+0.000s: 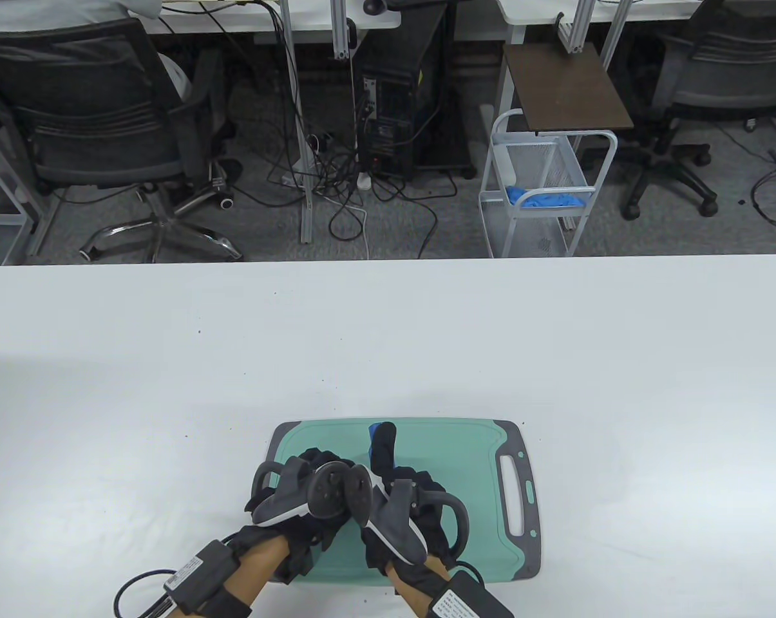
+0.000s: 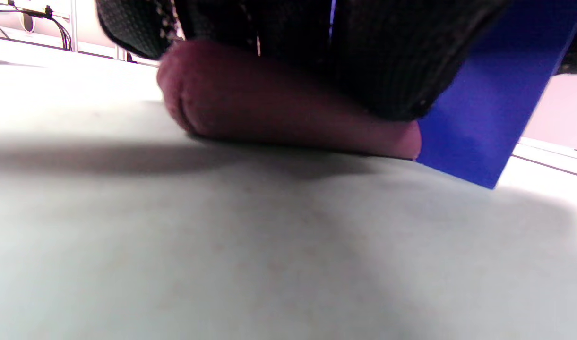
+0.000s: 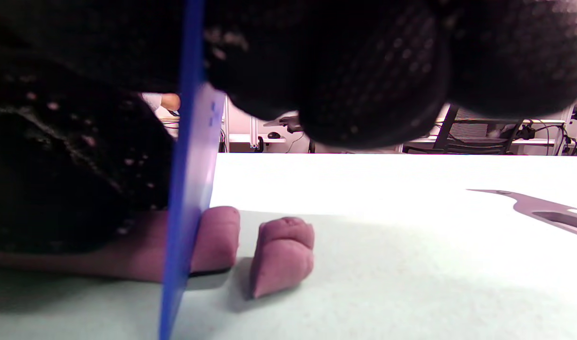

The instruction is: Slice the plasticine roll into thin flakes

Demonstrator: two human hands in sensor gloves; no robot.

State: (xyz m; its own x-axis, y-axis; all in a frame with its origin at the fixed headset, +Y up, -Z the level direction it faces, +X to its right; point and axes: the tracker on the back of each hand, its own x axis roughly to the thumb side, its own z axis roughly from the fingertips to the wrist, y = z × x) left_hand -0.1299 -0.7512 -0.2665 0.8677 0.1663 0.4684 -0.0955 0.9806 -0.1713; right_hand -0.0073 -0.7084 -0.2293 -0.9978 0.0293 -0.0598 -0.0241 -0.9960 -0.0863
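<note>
A pinkish-brown plasticine roll (image 2: 269, 113) lies on the green cutting board (image 1: 452, 450). My left hand (image 1: 310, 476) presses down on the roll and holds it in place. My right hand (image 1: 388, 489) grips a thin blue blade (image 3: 186, 189) that stands upright, cut down through the roll near its end (image 3: 217, 236). A cut-off piece (image 3: 281, 255) stands on the board just beside the roll's end. In the table view only the blade's blue tip (image 1: 378, 428) shows past my fingers; the roll is hidden under my hands.
The cutting board has a grey rim and a handle slot (image 1: 513, 496) on its right side. The board lies near the front edge of a white table (image 1: 388, 335). Chairs, cables and a wire cart stand on the floor beyond the table.
</note>
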